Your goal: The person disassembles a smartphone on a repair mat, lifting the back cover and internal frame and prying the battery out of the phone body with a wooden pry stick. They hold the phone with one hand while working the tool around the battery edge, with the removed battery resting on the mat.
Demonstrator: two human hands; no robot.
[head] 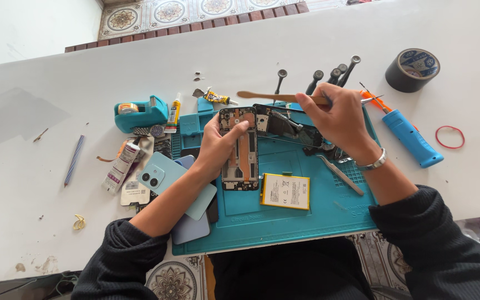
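**Opened phone on the blue mat, both hands busy**

White tabletop (306,39) with a patterned tile floor showing along the top edge of the frame, and a blue work mat (306,216) sitting in the lower middle. On the mat, just left of centre, is an opened phone body (240,153), lying flat with its insides facing up. The left hand (218,145) has its fingers wrapped around the phone's left edge, thumb lying across the upper part, so it's closed on it. The right hand (337,114) is above and to the right, fingers pinched shut on a flat wooden stick (273,97) that points left over the top of the phone. There's a metal watch band on that wrist.

Just below the phone, to its right, lies a yellow battery (285,191). Tweezers (340,174) lie further right on the mat. A stack of phone back covers (168,178) sits at the mat's left edge, a teal tape dispenser (140,113) in the upper left, a roll of black tape (412,69) in the upper right, and a red rubber band (450,137) at far right.
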